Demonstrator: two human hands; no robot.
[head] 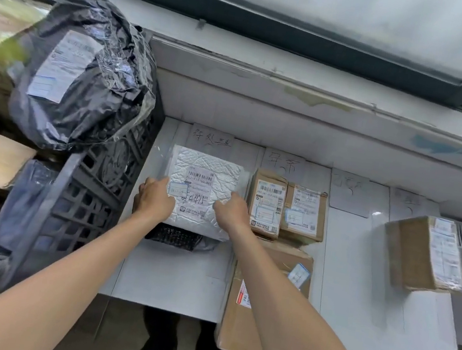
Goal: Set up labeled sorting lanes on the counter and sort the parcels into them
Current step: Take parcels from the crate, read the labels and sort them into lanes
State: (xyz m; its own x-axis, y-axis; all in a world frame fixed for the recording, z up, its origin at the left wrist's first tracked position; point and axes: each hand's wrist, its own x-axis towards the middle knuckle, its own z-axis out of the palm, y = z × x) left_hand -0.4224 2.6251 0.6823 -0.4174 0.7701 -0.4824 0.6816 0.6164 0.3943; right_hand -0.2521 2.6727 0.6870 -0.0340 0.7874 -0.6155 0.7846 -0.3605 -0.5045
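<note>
Left hand [155,198] and right hand [232,212] grip a white padded parcel [204,189] over a black parcel [175,236] on the bench [173,282]. 2 small boxes [287,208] crowd its right; a black crate [87,199] its left.

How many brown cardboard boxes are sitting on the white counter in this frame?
4: two small boxes side by side in the second lane, a large box in front of them under the right forearm, and one far right. Others may be hidden.
</note>
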